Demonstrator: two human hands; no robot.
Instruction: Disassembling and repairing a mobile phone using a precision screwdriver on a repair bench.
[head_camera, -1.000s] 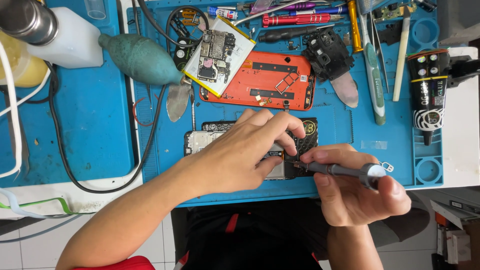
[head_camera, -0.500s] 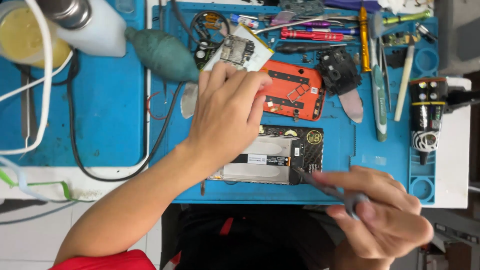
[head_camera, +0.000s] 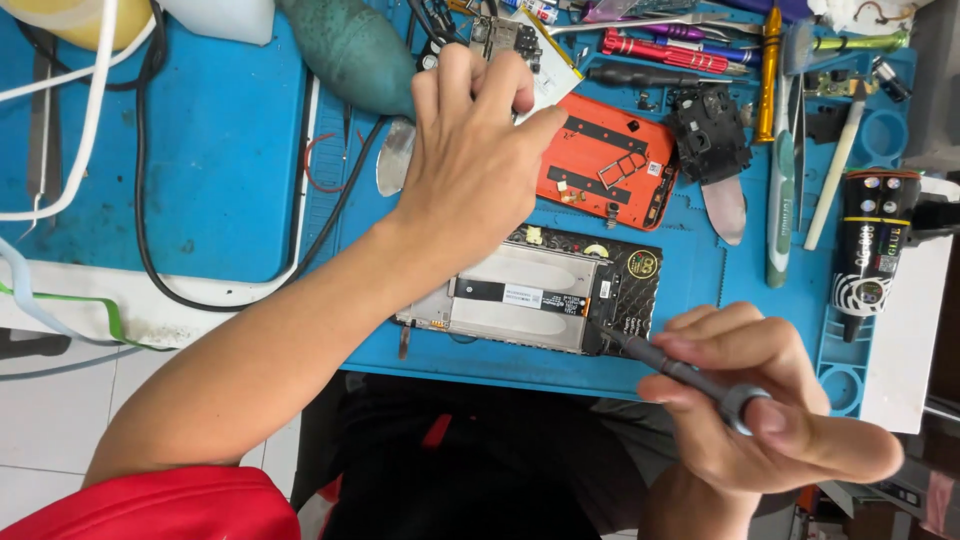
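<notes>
Your right hand (head_camera: 770, 420) is closed around a grey screwdriver (head_camera: 680, 372), thumb pressed on its round cap, the tip touching the lower right part of the opened phone (head_camera: 530, 295) that lies on the blue work mat (head_camera: 230, 170) just in front of you. Your left hand (head_camera: 475, 165) reaches across the phone to the far side, fingertips pinched at a small circuit board (head_camera: 500, 35) beside the orange phone cover (head_camera: 610, 160); whether they actually hold anything, you cannot tell
</notes>
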